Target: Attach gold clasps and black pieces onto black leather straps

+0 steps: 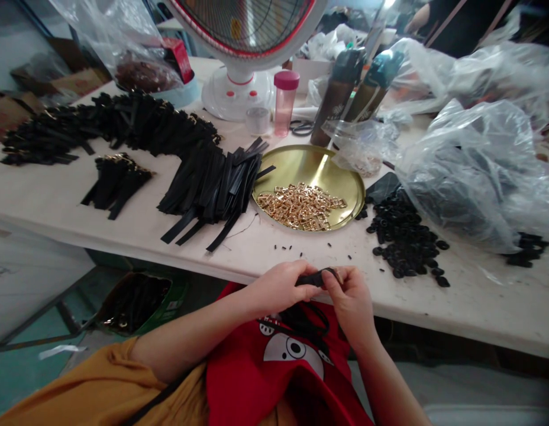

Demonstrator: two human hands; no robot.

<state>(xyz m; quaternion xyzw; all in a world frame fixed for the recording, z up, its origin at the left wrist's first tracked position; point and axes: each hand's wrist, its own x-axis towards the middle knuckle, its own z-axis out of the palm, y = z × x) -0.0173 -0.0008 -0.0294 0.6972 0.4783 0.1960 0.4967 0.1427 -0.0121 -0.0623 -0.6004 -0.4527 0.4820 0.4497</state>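
Note:
Both of my hands meet at the table's front edge, over the red apron. My left hand point(286, 286) is closed around a black strap point(310, 278). The fingers of my right hand point(352, 296) pinch the strap's other end, where a bit of gold metal shows. Just beyond lies a round gold tray point(296, 160) with a heap of small gold buckles point(303, 207). A pile of loose black straps point(212, 183) rests left of the tray. On its right are many small black pieces point(405, 236).
A fan point(239, 77) stands at the back, beside a pink-lidded bottle point(286, 103) and two dark spray cans point(339, 89). Bundled black straps with gold fittings point(117, 180) lie at left. Clear plastic bags point(478, 171) cover the right side. A green box point(168, 302) sits below the table.

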